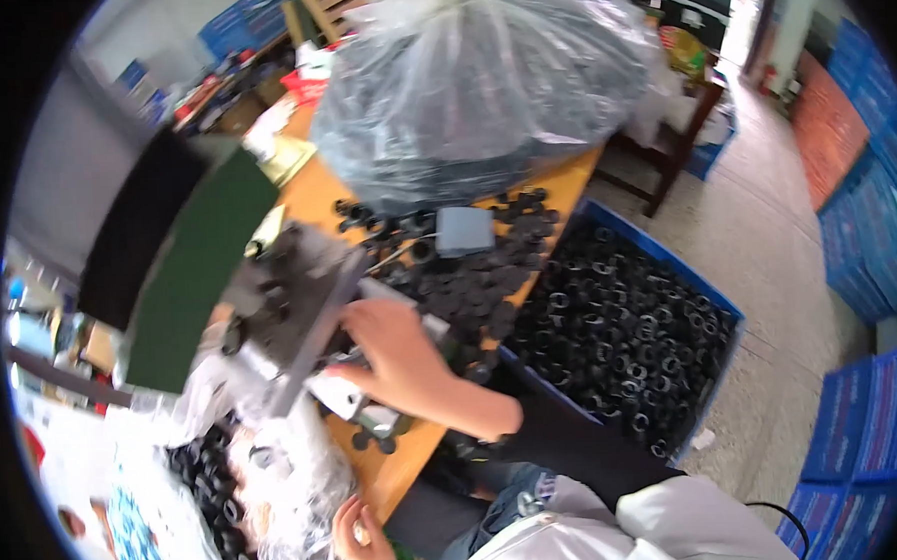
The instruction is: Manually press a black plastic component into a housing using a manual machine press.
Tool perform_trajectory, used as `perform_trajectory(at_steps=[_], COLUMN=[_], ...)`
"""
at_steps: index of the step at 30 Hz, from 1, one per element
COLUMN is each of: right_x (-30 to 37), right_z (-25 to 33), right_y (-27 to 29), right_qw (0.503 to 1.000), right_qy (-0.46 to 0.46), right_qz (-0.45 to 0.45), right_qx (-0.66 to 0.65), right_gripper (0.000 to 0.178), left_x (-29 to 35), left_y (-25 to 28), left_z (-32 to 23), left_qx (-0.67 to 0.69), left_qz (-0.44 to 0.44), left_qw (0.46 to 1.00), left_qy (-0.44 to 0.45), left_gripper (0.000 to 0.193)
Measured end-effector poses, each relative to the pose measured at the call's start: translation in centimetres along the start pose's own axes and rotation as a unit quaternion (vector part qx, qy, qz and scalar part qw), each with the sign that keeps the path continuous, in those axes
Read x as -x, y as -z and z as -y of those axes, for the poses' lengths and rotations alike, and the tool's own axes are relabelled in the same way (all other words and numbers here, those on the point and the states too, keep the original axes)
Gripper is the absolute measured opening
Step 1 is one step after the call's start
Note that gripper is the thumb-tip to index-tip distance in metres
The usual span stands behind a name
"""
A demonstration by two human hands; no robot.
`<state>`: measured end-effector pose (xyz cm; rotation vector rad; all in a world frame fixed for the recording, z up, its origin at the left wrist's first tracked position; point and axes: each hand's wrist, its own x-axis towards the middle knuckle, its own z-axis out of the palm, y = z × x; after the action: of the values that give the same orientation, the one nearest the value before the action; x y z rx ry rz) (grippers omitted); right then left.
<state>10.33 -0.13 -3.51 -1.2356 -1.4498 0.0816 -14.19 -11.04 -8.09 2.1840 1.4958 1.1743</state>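
White sleeve at the bottom edge, and just beside it the left hand (365, 546) sits low by the counter's near corner, fingers curled in around something small and pale; what it is, I cannot tell. Right beside that hand, a crinkled clear plastic bag (277, 488) spills open, glossy black rings heaped inside. Up a little, the right hand (402, 357) reaches across the orange wooden counter (397, 472), fingers bent down and resting on a small grey metal fixture (359, 399); whether it actually grips the fixture, I cannot tell from here. A couple of loose black discs (370, 442) lie just below the fixture. Left of the hand, a grey metal press-like machine (290, 307) stands blurred, dark parts on its plate. Beyond, flat matte black round pieces (479, 284) are scattered thick over the counter, a grey rounded box (463, 229) among them. To the right, a blue plastic crate (621, 323) brims with shiny black rings. Farthest back, a huge clear bag (480, 78) bulges with dark parts.
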Motion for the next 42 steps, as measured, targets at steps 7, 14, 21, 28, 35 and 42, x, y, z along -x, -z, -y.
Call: perform_trajectory(at_steps=[7, 14, 21, 28, 35, 42], right_x=[0.5, 3.4, -4.1, -0.1, 1.9, 11.4], right_z=[-0.2, -3.7, 0.2, -0.4, -1.5, -17.9], right_y=[4.6, 10.5, 3.3, 1.0, 10.8, 23.3], right_qw=[0.996, 0.969, 0.974, 0.997, 0.980, 0.859], right_qy=[-0.047, -0.185, -0.004, 0.039, -0.133, -0.487], right_qz=[-0.068, -0.154, 0.062, -0.043, -0.093, -0.152], right_qx=[-0.017, -0.059, -0.218, 0.044, -0.112, -0.045], right_gripper=[0.044, 0.029, 0.049, 0.052, 0.049, 0.059], left_x=[-0.2, 0.4, -1.5, -0.4, 0.6, 0.5], left_y=[-1.0, -1.3, -1.7, -1.6, -1.4, -4.1], left_z=[0.1, 0.4, -1.3, -1.4, -1.2, -2.4], left_qx=[0.028, 0.032, 0.027, 0.006, 0.024, 0.067], left_qz=[-0.010, 0.029, 0.000, 0.017, 0.035, 0.137], left_qw=[0.999, 0.992, 1.000, 1.000, 0.999, 0.987], left_qy=[0.031, 0.121, -0.013, 0.003, 0.009, -0.045], left_gripper=[0.009, 0.011, 0.009, 0.008, 0.009, 0.015])
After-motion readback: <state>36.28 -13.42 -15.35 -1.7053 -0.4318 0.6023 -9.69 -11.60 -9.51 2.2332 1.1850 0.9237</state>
